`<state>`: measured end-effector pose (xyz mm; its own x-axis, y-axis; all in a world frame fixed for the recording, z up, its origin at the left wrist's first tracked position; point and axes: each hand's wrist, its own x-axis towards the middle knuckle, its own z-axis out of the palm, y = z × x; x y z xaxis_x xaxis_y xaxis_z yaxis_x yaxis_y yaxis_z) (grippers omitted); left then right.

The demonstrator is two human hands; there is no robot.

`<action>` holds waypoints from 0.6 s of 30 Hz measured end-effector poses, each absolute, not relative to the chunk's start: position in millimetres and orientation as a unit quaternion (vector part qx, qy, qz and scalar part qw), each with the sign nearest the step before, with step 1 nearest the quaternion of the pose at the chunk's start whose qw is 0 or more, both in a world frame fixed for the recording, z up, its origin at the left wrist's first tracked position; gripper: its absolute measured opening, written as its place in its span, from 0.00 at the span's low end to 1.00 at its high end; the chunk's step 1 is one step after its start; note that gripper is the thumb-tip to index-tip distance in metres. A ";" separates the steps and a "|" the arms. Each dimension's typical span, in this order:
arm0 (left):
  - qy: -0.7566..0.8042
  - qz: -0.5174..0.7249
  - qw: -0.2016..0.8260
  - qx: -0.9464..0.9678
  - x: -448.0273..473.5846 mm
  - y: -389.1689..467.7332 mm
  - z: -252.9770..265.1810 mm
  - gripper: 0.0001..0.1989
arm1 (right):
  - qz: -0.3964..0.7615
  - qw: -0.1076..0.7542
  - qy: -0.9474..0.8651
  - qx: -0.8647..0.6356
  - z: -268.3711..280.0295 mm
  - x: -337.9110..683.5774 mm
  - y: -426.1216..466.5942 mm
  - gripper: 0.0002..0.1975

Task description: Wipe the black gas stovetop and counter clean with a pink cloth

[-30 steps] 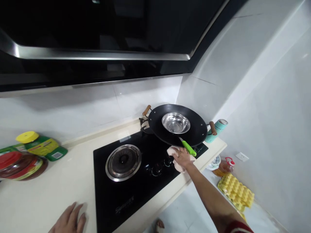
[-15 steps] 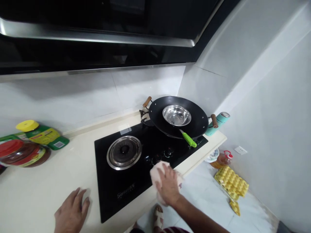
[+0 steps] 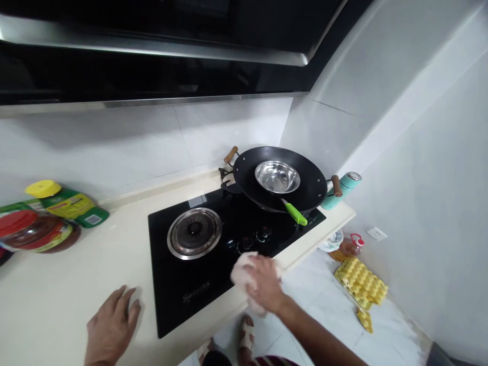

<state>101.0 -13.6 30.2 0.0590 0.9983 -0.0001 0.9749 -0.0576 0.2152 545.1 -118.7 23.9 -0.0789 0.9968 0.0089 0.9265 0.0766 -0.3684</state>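
Observation:
My right hand [image 3: 265,283] presses a pale pink cloth [image 3: 241,269] on the front edge of the black glass gas stove [image 3: 213,277], just below its two control knobs [image 3: 254,239]. Part of the cloth hangs over the counter edge, and the palm hides some of it. Resting on the cream counter [image 3: 57,295] left of the stove, my left hand [image 3: 112,323] has its fingers apart and holds nothing. The round left burner [image 3: 194,234] is bare. Over the right side of the stove sits a black wok [image 3: 244,178] with a steel bowl [image 3: 277,178] and a green-handled utensil [image 3: 295,213].
A range hood [image 3: 160,76] overhangs the stove. A green yellow-capped bottle [image 3: 72,206] and a red-lidded jar [image 3: 41,231] stand at the left. Behind the wok's right handle is a teal flask [image 3: 341,190]. Yellow egg trays [image 3: 360,282] and an oil jug [image 3: 348,247] lie on the floor.
My right hand and the cloth have shifted slightly left along the stove's front edge. My left hand stays on the counter. The whole view has tilted a little.

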 end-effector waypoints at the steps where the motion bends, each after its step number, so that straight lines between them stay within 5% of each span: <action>1: 0.682 0.077 0.079 0.723 101.0 -13.6 30.2 0.34 | 0.108 0.114 -0.684 -0.713 21.8 573.7 -121.5 0.25; 9: 0.676 0.099 0.069 0.727 99.6 -13.1 27.4 0.30 | 0.008 -0.007 -0.393 -0.919 46.3 736.4 -110.9 0.32; 18: 0.669 0.100 0.051 0.735 96.3 -12.3 19.3 0.30 | 0.056 0.019 -0.551 -0.832 31.5 573.3 -129.4 0.27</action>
